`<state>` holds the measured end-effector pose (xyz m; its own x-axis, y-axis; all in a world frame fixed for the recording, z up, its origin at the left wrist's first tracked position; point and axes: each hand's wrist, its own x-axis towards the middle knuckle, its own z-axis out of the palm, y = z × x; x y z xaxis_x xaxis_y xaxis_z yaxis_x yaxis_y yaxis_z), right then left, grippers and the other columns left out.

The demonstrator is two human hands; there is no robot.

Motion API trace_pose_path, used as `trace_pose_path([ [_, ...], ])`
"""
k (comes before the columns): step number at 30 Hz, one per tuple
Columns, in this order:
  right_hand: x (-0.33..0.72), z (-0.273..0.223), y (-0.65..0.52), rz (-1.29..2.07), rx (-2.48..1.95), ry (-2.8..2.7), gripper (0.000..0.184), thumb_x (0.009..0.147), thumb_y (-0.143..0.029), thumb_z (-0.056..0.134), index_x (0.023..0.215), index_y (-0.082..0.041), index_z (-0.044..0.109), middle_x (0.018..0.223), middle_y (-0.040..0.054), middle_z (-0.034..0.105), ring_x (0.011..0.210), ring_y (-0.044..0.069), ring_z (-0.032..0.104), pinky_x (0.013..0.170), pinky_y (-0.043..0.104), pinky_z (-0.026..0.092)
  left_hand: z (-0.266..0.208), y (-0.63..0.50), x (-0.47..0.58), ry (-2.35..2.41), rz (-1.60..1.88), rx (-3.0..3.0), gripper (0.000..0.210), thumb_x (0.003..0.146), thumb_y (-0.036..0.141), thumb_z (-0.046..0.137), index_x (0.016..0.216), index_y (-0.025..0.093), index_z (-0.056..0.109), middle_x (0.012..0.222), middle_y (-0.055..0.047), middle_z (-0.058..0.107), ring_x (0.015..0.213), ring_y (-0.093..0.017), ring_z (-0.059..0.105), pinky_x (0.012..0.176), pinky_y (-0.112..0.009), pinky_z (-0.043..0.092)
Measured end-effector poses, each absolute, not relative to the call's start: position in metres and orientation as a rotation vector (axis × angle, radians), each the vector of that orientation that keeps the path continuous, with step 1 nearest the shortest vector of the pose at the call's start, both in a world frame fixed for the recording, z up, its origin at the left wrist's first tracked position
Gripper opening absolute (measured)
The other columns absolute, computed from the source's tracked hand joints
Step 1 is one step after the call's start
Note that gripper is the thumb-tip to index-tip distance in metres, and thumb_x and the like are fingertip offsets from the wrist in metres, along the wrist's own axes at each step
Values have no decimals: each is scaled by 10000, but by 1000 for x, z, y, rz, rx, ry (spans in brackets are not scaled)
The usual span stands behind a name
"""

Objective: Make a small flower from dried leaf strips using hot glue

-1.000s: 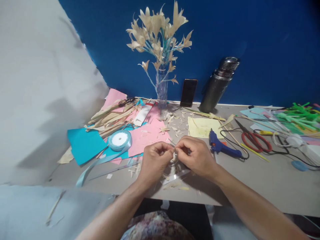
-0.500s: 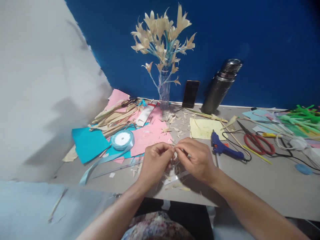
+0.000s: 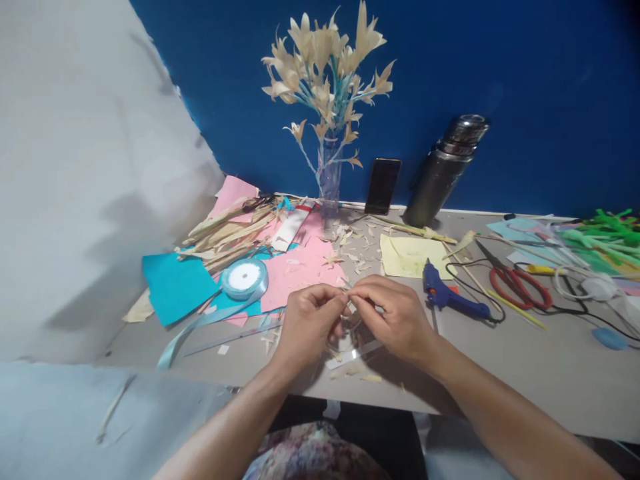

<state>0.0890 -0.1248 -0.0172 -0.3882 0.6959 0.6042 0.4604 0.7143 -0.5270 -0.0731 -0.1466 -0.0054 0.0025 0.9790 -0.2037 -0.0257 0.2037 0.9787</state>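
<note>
My left hand (image 3: 313, 320) and my right hand (image 3: 393, 310) meet at the fingertips over the near part of the table. Both are closed in a pinch, thumb against forefinger. Whatever lies between the fingertips is too small and too covered to name. Under them are a clear plastic strip (image 3: 345, 360) and scattered pale husk scraps. Just right of my right hand lies a blue glue gun (image 3: 453, 297). To the left of my left hand is a roll of light blue ribbon (image 3: 244, 279), its loose end trailing toward the table edge.
Pale husk flowers (image 3: 325, 60) stand in a clear vase (image 3: 329, 180) at the back, with a phone (image 3: 383, 187) and a dark flask (image 3: 445, 170) leaning on the wall. Dried husks (image 3: 230, 230) lie on the left; red-handled scissors (image 3: 520, 287) and cables on the right.
The hands stay pinched together at nearly the same spot, with only a slight shift of the right hand's fingers. The view has moved very slightly; nothing else on the table differs.
</note>
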Motion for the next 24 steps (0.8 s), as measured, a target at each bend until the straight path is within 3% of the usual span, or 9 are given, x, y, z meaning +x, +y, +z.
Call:
trace_pose_path([
  [9, 89, -19, -127, -13, -826, -2175, 194, 948, -115, 515, 913, -163, 700, 889, 96, 752, 800, 188, 685, 711, 297, 535, -12, -142, -74, 1263, 1138, 1015, 126, 689, 196, 656, 579, 149, 617, 506, 30, 580, 395, -54, 436, 432, -187, 337],
  [18, 91, -18, -126, -55, -814, -2222, 164, 927, -112, 550, 869, -163, 694, 884, 98, 751, 802, 205, 690, 742, 319, 544, -6, -144, -75, 1230, 1023, 1005, 225, 726, 331, 678, 613, 137, 652, 427, -1, 561, 362, -83, 466, 412, -193, 360],
  [24, 89, -15, -128, -98, -801, -2230, 196, 938, -102, 515, 881, -170, 690, 879, 95, 750, 792, 194, 684, 730, 309, 541, -5, -144, -76, 1263, 1088, 1028, 172, 697, 276, 682, 598, 141, 644, 519, -4, 617, 381, -74, 476, 416, -197, 381],
])
